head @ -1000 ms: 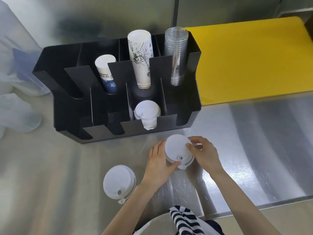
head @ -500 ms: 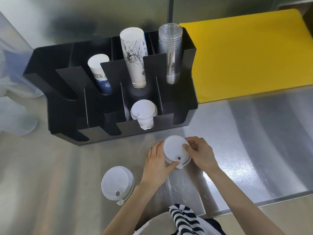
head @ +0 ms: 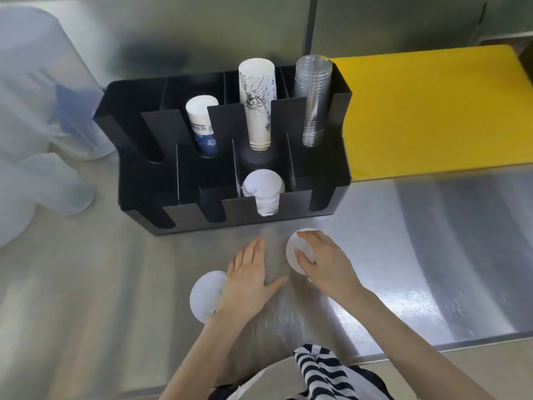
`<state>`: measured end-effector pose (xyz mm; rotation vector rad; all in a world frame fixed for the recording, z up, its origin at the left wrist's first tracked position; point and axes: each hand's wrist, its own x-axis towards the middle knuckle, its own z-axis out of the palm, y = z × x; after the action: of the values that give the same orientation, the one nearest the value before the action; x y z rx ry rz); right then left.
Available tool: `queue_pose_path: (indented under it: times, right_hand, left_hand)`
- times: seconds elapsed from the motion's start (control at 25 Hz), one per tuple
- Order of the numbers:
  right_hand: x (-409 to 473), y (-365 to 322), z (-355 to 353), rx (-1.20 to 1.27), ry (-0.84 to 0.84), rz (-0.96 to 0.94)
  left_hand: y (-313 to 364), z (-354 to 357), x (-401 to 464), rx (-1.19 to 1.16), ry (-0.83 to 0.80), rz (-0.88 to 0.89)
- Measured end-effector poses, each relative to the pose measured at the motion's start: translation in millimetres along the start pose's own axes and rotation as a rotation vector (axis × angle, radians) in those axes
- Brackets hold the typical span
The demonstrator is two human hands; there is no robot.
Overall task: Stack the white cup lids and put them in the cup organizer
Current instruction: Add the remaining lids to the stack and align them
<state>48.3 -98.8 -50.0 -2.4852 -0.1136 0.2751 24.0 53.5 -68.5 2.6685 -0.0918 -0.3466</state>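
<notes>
The steel table (head: pixel 418 255) carries everything, with a yellow cutting board (head: pixel 432 111) at its far right and translucent plastic bags (head: pixel 37 125) at far left. Between them stands the black cup organizer (head: pixel 138 168): its back row holds a short stack of blue-printed paper cups (head: pixel 201 125), a taller stack of white paper cups with a line drawing (head: pixel 257 102) and a stack of clear plastic cups (head: pixel 313 96), all base up, while one front compartment holds a stack of white cup lids (head: pixel 264 192) showing through its slot; the other compartments look dark and I cannot tell their contents. Near the table's front edge, the right hand (head: pixel 323 261) is curled over a small stack of white lids (head: pixel 294 255), fingers (head: pixel 307 235) and thumb clasped around the rim. The left hand (head: pixel 248 278) is spread flat and grasps nothing, fingers (head: pixel 253 249) extended, thumb pointing toward the right hand, its outer edge overlapping a single white lid (head: pixel 204 295) lying on the table; whether it touches that lid I cannot tell. Half a second ago both hands cupped the lid stack together; now the left hand has let go and shifted toward the lone lid, and the right hand alone keeps the stack, slightly further right. A striped garment (head: pixel 320 368) shows at the bottom.
</notes>
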Motion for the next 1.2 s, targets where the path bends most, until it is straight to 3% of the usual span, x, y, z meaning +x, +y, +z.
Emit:
queue_pose_path:
  times: [0.36,0.52,0.72,1.0,1.2]
  right_hand:
    - [-22.8,-47.9,71.3,-0.069,-0.319,-0.125]
    - [-28.3,-57.0,90.3,-0.064,-0.367,-0.128]
    - [-29.7,-61.3,92.1,0.021,-0.335,-0.087]
    - [-28.8,-51.9,66.4,0.475,-0.121,0.211]
    - [-28.2,-34.9,45.3,0.652,-0.017,0.311]
  left_hand:
    - [-56.0,-3.2,-56.5,0.006,0.091,-0.213]
    - [-70.7,0.0,-70.1,-0.103,0.064,-0.273]
    - [-75.7,-0.9,-74.0,-0.233,0.104,-0.247]
    - [-57.1,-8.0,-72.5,-0.381,0.285,-0.125]
    - [-43.8,-8.4,-59.9,-1.028,0.207,-0.473]
